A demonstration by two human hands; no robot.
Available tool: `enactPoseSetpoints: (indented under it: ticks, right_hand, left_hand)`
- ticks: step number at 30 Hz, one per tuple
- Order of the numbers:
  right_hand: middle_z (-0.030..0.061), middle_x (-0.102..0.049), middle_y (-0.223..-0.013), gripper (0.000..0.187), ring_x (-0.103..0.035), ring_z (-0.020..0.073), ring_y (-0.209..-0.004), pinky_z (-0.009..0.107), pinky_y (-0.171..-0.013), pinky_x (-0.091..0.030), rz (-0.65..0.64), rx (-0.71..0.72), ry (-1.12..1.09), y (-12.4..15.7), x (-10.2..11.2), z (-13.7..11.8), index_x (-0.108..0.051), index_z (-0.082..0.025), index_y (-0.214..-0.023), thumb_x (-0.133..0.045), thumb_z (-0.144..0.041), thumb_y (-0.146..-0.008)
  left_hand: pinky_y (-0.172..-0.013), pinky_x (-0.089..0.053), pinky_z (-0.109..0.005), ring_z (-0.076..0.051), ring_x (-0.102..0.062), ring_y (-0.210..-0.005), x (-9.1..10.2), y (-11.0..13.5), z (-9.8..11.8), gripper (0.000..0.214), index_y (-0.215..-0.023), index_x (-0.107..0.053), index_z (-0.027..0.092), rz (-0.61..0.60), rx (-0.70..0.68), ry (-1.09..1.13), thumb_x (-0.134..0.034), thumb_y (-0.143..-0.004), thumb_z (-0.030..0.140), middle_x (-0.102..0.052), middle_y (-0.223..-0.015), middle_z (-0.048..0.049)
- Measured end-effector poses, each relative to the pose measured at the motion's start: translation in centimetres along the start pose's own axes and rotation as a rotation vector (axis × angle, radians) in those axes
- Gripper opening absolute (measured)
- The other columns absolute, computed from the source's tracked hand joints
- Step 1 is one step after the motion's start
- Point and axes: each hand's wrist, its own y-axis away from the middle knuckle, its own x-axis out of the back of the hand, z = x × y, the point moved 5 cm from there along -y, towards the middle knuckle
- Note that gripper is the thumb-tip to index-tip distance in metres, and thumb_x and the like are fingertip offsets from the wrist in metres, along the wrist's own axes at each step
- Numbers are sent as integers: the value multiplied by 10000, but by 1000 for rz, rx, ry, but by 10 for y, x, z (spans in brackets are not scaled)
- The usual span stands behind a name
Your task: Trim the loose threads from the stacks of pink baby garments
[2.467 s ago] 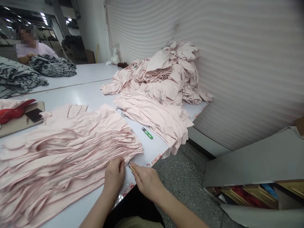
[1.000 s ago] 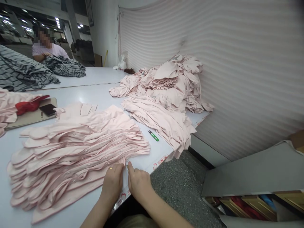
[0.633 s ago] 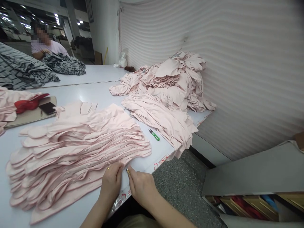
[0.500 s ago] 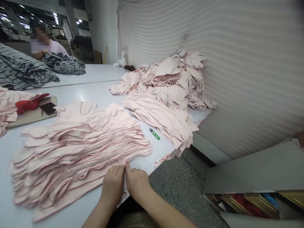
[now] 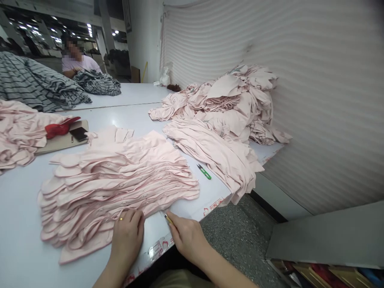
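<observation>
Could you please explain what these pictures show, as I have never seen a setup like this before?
There is no machine here: a person is using two bare hands. The view comes from one camera worn on that person's head, looking forward and down.

The left hand rests at the near edge of some layered pink garments; whether its fingers grip the cloth is hidden. The right hand holds a slim tool, too small in the picture to name.

On the white table there are also green snips, a pink bundle that hangs over the edge, and a big pink heap behind it. At the far left lies striped cloth, with a co-worker beyond.
</observation>
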Motion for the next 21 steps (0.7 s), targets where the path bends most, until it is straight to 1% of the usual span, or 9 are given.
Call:
enactPoseSetpoints:
  ticks: [2, 5, 8, 11, 14, 16, 19, 21]
  right_hand:
    - [46, -748, -842, 412, -705, 199, -700, 262, -619, -473, -14, 49, -19, 1, -2, -9, -565, -186, -1323, -442, -219, -930]
    - [30, -741, -811, 384, -696, 185, -685, 247, -604, -455, -33, 86, -26, -4, -7, -24, -571, -196, -1294, -460, -222, -928]
    - [44, -722, -783, 406, -684, 196, -670, 255, -579, -440, -49, 107, 96, -11, -19, -39, -557, -162, -1307, -494, -196, -908]
    - [66, -686, -734, 515, -661, 220, -608, 279, -525, -418, -82, 73, 304, -13, -30, -48, -541, -112, -1337, -582, -165, -826]
    - [70, -666, -719, 581, -654, 233, -595, 296, -507, -423, -127, 24, 373, -12, -34, -53, -517, -99, -1366, -605, -152, -794]
    - [81, -669, -740, 581, -662, 241, -620, 304, -518, -441, -171, 10, 370, -15, -36, -56, -503, -101, -1378, -591, -151, -806]
    - [117, -681, -782, 581, -675, 252, -660, 312, -547, -468, -246, -55, 379, -26, -42, -59, -498, -69, -1365, -584, -114, -792]
    - [136, -683, -791, 577, -678, 250, -675, 310, -565, -476, -273, -79, 385, -33, -44, -59, -493, -46, -1354, -578, -84, -785]
  left_hand:
    - [-707, -461, -323, -196, -617, -797, 5, 5, -9, 160, -882, -615, 226, 0, -19, 68, -460, -925, 230, -681, -832, -21]
    - [-679, -484, -290, -165, -626, -748, 8, 3, -13, 145, -920, -596, 217, 35, -45, 163, -453, -935, 215, -682, -803, -2]
    - [-652, -495, -261, -143, -631, -714, 6, -2, -10, 144, -921, -584, 212, 42, -77, 205, -442, -939, 196, -675, -776, 12]
    - [-652, -506, -253, -139, -643, -715, 8, -3, -9, 135, -932, -586, 205, 95, -71, 182, -451, -941, 195, -683, -783, 7]
    - [-665, -510, -265, -150, -648, -728, 9, -1, -7, 133, -967, -589, 193, 148, -80, 126, -460, -937, 178, -689, -800, -8]
    - [-686, -513, -272, -156, -647, -749, 9, 2, -1, 153, -994, -589, 191, 140, -141, 111, -459, -927, 146, -691, -815, -13]
    - [-693, -509, -281, -162, -637, -742, 10, 9, 8, 200, -1013, -591, 192, 102, -231, 96, -451, -906, 97, -687, -815, -15]
    - [-679, -503, -290, -168, -627, -722, 11, 12, 11, 231, -1027, -597, 191, 78, -235, 86, -439, -896, 84, -681, -809, -20]
